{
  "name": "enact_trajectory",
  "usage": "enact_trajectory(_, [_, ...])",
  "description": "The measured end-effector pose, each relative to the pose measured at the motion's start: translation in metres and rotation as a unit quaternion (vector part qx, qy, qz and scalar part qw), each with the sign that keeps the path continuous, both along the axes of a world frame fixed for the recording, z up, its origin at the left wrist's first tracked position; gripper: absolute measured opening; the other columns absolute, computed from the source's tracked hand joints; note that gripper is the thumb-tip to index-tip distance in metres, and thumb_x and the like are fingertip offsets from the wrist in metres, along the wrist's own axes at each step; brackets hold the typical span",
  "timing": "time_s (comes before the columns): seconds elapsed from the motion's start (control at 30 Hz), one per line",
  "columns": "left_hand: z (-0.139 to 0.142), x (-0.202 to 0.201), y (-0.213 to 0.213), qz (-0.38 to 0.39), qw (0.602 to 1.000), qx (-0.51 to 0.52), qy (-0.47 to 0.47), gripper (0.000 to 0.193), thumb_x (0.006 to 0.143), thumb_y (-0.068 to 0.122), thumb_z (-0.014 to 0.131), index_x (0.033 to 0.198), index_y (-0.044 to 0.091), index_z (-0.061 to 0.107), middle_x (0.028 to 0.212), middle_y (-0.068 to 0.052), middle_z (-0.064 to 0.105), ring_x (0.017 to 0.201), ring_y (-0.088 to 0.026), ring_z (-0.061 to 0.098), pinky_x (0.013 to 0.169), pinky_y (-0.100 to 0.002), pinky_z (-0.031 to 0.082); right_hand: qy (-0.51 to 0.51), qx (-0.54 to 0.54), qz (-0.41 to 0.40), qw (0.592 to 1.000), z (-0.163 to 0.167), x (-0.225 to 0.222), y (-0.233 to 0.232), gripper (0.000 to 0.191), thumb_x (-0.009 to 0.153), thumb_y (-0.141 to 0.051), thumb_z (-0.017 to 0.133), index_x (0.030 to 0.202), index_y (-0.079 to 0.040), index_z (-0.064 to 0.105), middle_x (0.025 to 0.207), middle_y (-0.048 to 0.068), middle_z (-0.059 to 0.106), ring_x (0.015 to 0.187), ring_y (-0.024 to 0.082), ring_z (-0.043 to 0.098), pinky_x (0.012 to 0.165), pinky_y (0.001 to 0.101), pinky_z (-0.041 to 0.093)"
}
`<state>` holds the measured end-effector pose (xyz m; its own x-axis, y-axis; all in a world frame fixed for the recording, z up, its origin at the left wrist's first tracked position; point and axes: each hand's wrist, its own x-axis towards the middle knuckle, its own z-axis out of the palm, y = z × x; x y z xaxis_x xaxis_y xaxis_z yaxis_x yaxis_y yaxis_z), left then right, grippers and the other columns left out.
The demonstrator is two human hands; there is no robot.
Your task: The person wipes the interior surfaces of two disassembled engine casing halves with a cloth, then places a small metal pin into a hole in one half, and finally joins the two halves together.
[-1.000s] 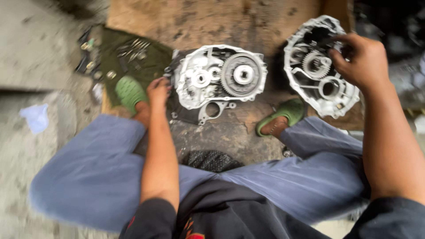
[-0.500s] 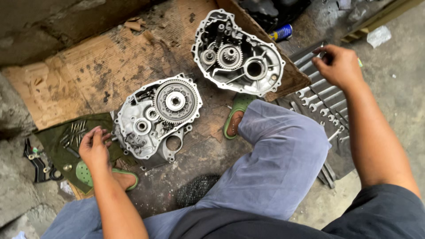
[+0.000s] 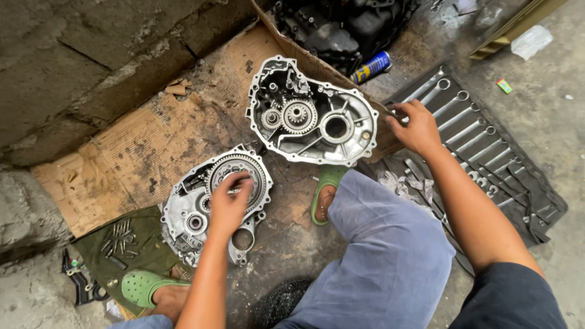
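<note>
Head view: left hand (image 3: 230, 204) fingers spread, hiding the gear (image 3: 239, 176); right hand (image 3: 416, 127) grip unclear.

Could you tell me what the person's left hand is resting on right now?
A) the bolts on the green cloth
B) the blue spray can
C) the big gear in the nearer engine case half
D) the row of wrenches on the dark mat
C: the left hand lies on the big gear of the nearer engine case half, while the right hand reaches to the wrenches.
</note>
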<state>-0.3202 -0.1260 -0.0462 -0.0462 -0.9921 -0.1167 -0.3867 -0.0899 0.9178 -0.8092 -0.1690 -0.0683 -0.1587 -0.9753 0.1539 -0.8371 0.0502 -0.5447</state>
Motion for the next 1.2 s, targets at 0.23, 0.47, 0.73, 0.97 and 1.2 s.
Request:
enact_trajectory(0.23, [0.017,-0.106,-0.021,-0.091,0.993,0.063,0.05,0.025,0.093,0.021,0.074,0.112,0.004,0.074,0.09,-0.003,0.072,0.084,-0.009,0.063,0.075,-0.024,0.052,-0.053,-0.107,0.005,0.993,-0.026,0.028,-0.029,0.037,0.092,-0.022,0.08,0.125,-0.008,0.071,0.117,0.017,0.064,0.106,0.035,0.066,0.09,0.0427,0.054])
enact_trajectory(0.47, [-0.004,-0.099,-0.029,-0.09,0.993,0.08,0.017,0.024,0.093,0.021,0.072,0.111,0.005,0.074,0.093,-0.001,0.074,0.085,-0.009,0.063,0.075,-0.025,0.052,-0.136,-0.108,-0.039,0.984,-0.067,0.035,-0.026,0.042,0.093,-0.013,0.082,0.131,-0.004,0.067,0.112,0.014,0.064,0.1,0.026,0.066,0.088,0.038,0.054])
enact_trajectory(0.73, [-0.05,-0.071,0.059,-0.062,0.994,0.092,0.007,0.026,0.093,0.023,0.074,0.112,0.005,0.072,0.099,-0.005,0.076,0.09,-0.014,0.07,0.082,-0.03,0.056,-0.017,-0.106,0.016,0.994,-0.106,0.044,-0.019,0.032,0.096,-0.009,0.078,0.126,-0.004,0.067,0.123,0.017,0.06,0.12,0.037,0.055,0.106,0.0476,0.043])
enact_trajectory(0.97, [-0.092,-0.024,0.108,-0.007,0.984,0.172,-0.034,0.028,0.089,0.028,0.076,0.106,0.006,0.073,0.09,-0.006,0.075,0.079,-0.015,0.07,0.073,-0.031,0.057,0.018,-0.119,0.011,0.993,-0.122,0.055,-0.016,0.026,0.093,-0.006,0.069,0.119,-0.005,0.063,0.128,0.017,0.052,0.127,0.037,0.048,0.114,0.0522,0.038])
enact_trajectory(1.2, [-0.095,0.013,0.121,0.009,0.977,0.204,-0.066,0.03,0.087,0.03,0.076,0.108,0.009,0.074,0.09,-0.004,0.074,0.076,-0.013,0.067,0.072,-0.03,0.056,0.029,-0.134,0.014,0.99,-0.112,0.062,-0.016,0.029,0.091,-0.002,0.068,0.119,-0.004,0.063,0.129,0.016,0.053,0.128,0.036,0.049,0.116,0.0527,0.039])
